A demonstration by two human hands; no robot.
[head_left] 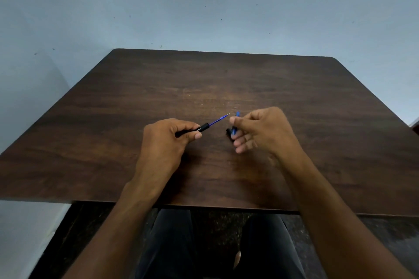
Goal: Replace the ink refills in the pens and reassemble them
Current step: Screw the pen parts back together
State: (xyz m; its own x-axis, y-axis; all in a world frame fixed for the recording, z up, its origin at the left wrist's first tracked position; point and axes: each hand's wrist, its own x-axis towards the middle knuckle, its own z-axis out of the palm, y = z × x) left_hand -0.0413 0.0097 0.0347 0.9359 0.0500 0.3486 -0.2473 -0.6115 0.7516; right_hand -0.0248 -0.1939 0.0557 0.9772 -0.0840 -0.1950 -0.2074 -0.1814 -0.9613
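Near the middle of the dark wooden table point(226, 79), both hands hover just above the surface, close but apart. His left hand point(165, 140) has its fingers curled tight round a black pen barrel point(195, 130), with a blue refill point(218, 119) poking out toward the right. His right hand point(263, 129) pinches a small blue-and-black pen piece point(233, 128), the lower fingers loosely spread. Bare tabletop stretches wide on every side, out to the rounded far corners and the near edge.
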